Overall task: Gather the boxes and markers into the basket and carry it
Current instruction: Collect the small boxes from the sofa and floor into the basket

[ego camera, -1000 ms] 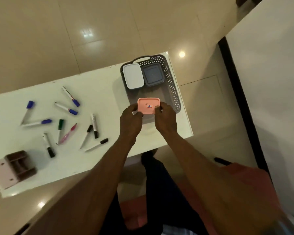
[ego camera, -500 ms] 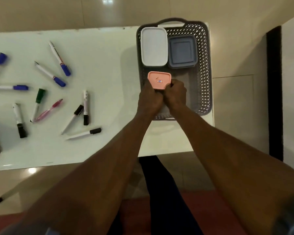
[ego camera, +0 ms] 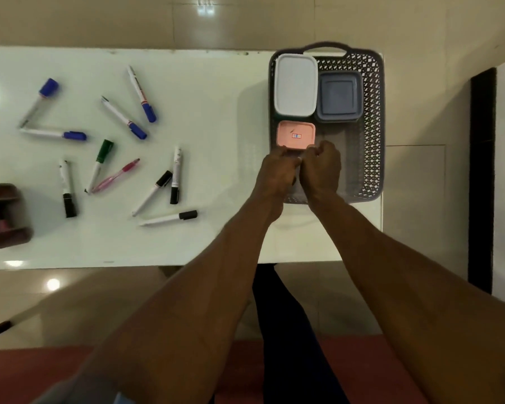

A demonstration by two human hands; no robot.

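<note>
Hands [ego camera: 301, 167] at pink box [ego camera: 295, 135]; sticker label unreadable.

White table [ego camera: 216, 243] on glossy beige tile floor [ego camera: 99, 21].

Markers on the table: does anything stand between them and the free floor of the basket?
Nothing visible blocks them. The markers lie on open table left of the basket; its near half is bare, with only both hands over it.
</note>
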